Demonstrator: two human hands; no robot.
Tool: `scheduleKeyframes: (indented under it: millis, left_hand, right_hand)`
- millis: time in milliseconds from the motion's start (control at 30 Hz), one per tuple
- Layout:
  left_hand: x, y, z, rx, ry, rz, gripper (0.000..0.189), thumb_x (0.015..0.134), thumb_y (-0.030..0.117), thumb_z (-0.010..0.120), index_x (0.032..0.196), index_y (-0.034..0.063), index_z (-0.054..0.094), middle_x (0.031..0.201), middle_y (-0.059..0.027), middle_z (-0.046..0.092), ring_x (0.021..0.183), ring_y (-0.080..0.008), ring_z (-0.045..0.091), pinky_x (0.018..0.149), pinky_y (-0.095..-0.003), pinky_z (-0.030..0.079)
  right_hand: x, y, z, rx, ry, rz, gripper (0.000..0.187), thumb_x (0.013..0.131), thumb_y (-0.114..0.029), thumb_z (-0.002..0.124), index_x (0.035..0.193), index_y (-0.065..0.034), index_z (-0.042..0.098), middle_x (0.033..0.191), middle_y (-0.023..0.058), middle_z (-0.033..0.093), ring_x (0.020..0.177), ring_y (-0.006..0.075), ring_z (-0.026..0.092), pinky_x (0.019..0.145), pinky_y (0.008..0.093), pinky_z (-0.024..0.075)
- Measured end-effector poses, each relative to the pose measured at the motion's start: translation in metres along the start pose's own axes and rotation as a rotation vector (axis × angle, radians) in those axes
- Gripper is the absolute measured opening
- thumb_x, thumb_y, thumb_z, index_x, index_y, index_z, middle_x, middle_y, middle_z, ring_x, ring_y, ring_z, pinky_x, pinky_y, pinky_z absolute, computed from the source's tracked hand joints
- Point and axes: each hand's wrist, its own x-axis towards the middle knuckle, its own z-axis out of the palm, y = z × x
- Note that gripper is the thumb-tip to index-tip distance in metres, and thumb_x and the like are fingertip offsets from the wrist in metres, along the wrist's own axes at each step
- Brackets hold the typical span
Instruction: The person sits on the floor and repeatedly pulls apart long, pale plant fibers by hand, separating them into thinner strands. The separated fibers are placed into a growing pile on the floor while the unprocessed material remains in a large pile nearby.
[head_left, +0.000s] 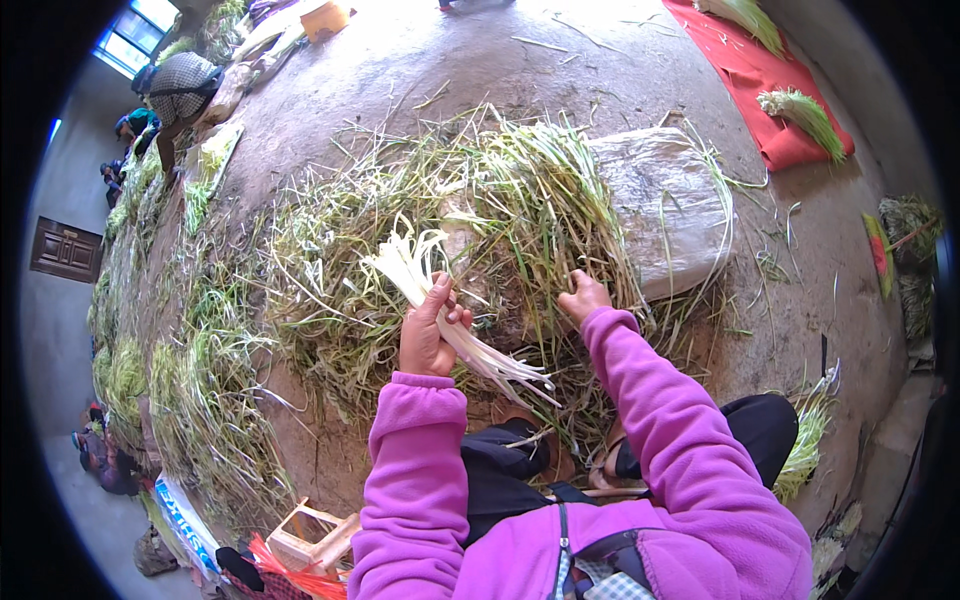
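My left hand (431, 334) is closed around a bundle of pale, peeled stalks (409, 266), which look like blanched chives or young leeks. Their white ends fan out at the upper left, and their thin ends hang towards the lower right. My right hand (586, 298) has curled fingers at the near edge of a heap of long green stalks (544, 172). Whether a stalk is pinched in its fingers is hidden. Loose trimmed leaves (337, 315) lie heaped beneath and left of both hands.
A block wrapped in whitish plastic (652, 202) adjoins the heap. Bundles of stalks (802, 116) rest on a red cloth (772, 112) at upper right. A plastic stool (315, 532) stands lower left. Further leaf piles (210, 405) and several people, one bending over (184, 86), are at left.
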Motion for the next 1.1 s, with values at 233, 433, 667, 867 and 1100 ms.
scheduleKeyframes:
  millis: [233, 433, 667, 867, 1100]
  left_hand:
    - [-0.005, 0.004, 0.004, 0.011, -0.002, 0.039, 0.017, 0.076, 0.013, 0.059, 0.088, 0.0064, 0.048, 0.061, -0.0001, 0.049, 0.045, -0.0056, 0.043, 0.048, -0.0195, 0.046]
    - [-0.008, 0.005, 0.006, 0.010, -0.010, 0.060, 0.017, 0.076, 0.013, 0.059, 0.087, 0.0049, 0.048, 0.062, -0.0005, 0.048, 0.046, -0.0058, 0.043, 0.047, -0.0191, 0.045]
    - [-0.015, 0.015, 0.005, 0.054, 0.017, 0.123, 0.022, 0.075, 0.013, 0.060, 0.091, 0.0042, 0.047, 0.064, 0.0003, 0.047, 0.047, -0.0059, 0.042, 0.048, -0.0196, 0.044]
    - [-0.026, 0.033, 0.002, 0.141, -0.024, 0.183, 0.022, 0.075, 0.012, 0.061, 0.092, 0.0066, 0.048, 0.065, 0.0013, 0.046, 0.048, -0.0057, 0.040, 0.047, -0.0209, 0.040]
    - [-0.024, 0.032, -0.002, 0.200, -0.040, 0.157, 0.022, 0.075, 0.013, 0.061, 0.092, 0.0079, 0.049, 0.063, 0.0025, 0.046, 0.047, -0.0057, 0.041, 0.047, -0.0210, 0.041]
  right_hand:
    - [-0.028, -0.003, -0.044, 0.903, 0.235, -0.322, 0.019, 0.070, -0.003, 0.056, 0.089, -0.0031, 0.055, 0.071, 0.0002, 0.054, 0.062, 0.0070, 0.049, 0.056, 0.0204, 0.0418]
    - [-0.057, 0.010, -0.041, 0.422, 0.329, -0.421, 0.021, 0.070, -0.006, 0.062, 0.091, -0.0061, 0.058, 0.074, 0.0016, 0.049, 0.063, 0.0092, 0.049, 0.054, 0.0209, 0.0415]
    - [-0.088, -0.014, 0.008, 0.078, 0.217, -0.929, 0.017, 0.070, -0.012, 0.060, 0.087, -0.0148, 0.062, 0.080, 0.0079, 0.053, 0.064, 0.0192, 0.051, 0.057, 0.0314, 0.0421]
    - [-0.136, 0.033, 0.071, -0.748, -0.786, -0.613, 0.020, 0.075, -0.027, 0.050, 0.093, -0.0255, 0.059, 0.098, 0.0039, 0.052, 0.099, 0.0213, 0.046, 0.079, 0.0352, 0.0371]
    - [-0.066, -0.028, 0.027, -0.351, -0.564, -0.296, 0.024, 0.080, -0.020, 0.050, 0.101, -0.0094, 0.054, 0.093, 0.0139, 0.056, 0.085, 0.0255, 0.055, 0.077, 0.0340, 0.0442]
